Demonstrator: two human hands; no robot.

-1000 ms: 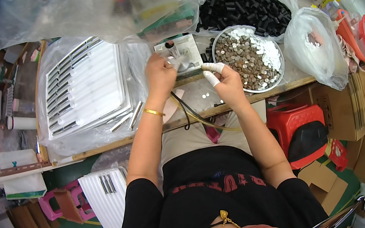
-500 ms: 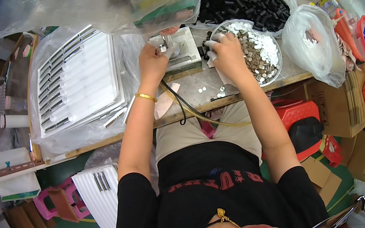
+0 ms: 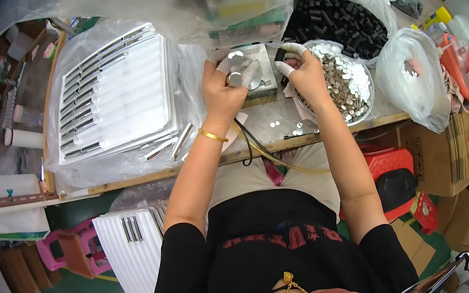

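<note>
My left hand [image 3: 224,93], with white covers on its fingertips, is closed around two shiny silver cylindrical pieces [image 3: 235,79] whose round ends face up. It is over the left side of a metal fixture block [image 3: 265,82], partly hiding it. To the right of the block, my right hand [image 3: 307,77], also with covered fingertips, pinches a short black tube [image 3: 280,55] between thumb and fingers. Close beside that hand stands a clear round bowl [image 3: 371,100] filled with small silver discs [image 3: 342,90].
Black tubes [image 3: 333,24] fill a plastic bag behind the bowl. On the left, white trays [image 3: 133,95] carry a row of silver tubes. Loose silver tubes [image 3: 182,141] and a few discs [image 3: 274,123] lie near the wooden table edge [image 3: 147,178]. Clear plastic sheeting [image 3: 148,2] hangs across the back.
The view has shifted slightly. My left hand has turned so two silver round ends show clearly. My right hand has come off the bowl's rim area and now shows a black tube in its fingers.
</note>
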